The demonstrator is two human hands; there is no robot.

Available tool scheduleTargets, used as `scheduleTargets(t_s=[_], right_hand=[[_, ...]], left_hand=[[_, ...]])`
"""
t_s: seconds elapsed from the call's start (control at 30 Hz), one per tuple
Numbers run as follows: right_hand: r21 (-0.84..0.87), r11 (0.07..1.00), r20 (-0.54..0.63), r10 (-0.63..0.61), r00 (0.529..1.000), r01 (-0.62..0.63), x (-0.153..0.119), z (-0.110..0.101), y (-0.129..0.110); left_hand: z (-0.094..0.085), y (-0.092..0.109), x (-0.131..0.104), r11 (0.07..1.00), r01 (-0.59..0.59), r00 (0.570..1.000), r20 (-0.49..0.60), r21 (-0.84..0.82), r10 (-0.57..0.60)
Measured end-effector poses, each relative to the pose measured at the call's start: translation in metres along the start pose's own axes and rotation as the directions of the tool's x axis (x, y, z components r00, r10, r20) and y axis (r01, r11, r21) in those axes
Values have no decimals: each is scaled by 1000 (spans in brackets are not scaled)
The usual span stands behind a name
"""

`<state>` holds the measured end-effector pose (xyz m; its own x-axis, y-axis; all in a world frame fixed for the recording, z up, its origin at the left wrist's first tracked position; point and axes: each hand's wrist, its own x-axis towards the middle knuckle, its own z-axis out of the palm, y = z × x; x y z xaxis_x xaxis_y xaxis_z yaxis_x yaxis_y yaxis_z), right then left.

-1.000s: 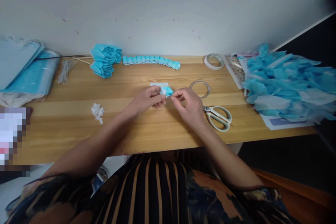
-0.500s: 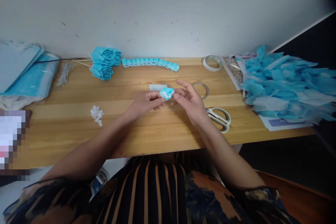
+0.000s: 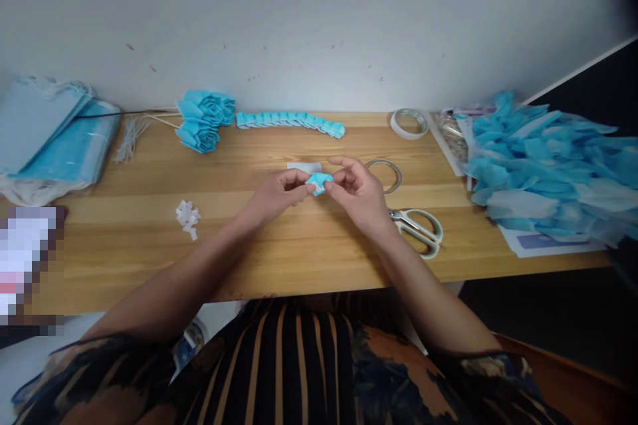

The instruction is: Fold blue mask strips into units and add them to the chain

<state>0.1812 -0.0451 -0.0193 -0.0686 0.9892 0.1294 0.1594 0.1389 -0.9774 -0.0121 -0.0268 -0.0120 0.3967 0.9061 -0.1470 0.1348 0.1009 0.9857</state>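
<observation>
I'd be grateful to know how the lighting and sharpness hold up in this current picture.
In the head view, light is soft and cool, the wall unevenly lit; the upper right corner falls dark; the folded blue piece lacks fine detail; the blue pile looks smeared and stretched towards the right edge; coarse pixelation hides part of the lower left.

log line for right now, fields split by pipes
left hand: pinching blue folded piece | right hand: fingers on same piece | scissors: on table
</observation>
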Motion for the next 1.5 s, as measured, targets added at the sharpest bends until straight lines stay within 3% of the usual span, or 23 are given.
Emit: scheduleTargets(t_s=[0.23, 0.37, 0.57, 0.77, 0.9, 1.0, 1.17, 1.33, 1.43, 1.5], right_hand=[[91, 995, 20, 44, 999, -46, 3, -5, -1], [32, 999, 126, 15, 992, -20, 9, -2, -5], [91, 993, 8, 69, 998, -70, 12, 3, 7], [210, 962, 70, 164, 984, -175, 8, 0, 17], [198, 964, 25, 178, 984, -179, 7, -2, 17], [217, 961, 60, 164, 985, -174, 6, -4, 13], [176, 981, 162, 57, 985, -85, 4, -4, 11], [32, 998, 100, -54, 994, 51, 3, 0, 14], [-190, 950, 9, -250, 968, 247, -1, 0, 9], [-373, 840, 11, -420, 907, 394, -5, 0, 3]], left_hand=[[1, 3, -2, 998, 52, 998, -33, 40, -51], [3, 4, -3, 998, 31, 999, -19, 58, -30], [3, 2, -3, 998, 47, 999, -29, 47, -46], [2, -2, -2, 999, 35, 997, -68, 12, -34], [3, -3, -1, 1000, 4, 997, -72, -24, -6], [4, -4, -1, 998, -21, 994, -112, -65, 13], [4, -4, -1, 996, -33, 989, -146, -82, 21], [3, -5, -1, 997, -25, 992, -122, -77, 16], [2, -8, 0, 988, -10, 994, -110, -154, -7], [2, -11, 1, 968, 6, 998, -67, -253, -24]])
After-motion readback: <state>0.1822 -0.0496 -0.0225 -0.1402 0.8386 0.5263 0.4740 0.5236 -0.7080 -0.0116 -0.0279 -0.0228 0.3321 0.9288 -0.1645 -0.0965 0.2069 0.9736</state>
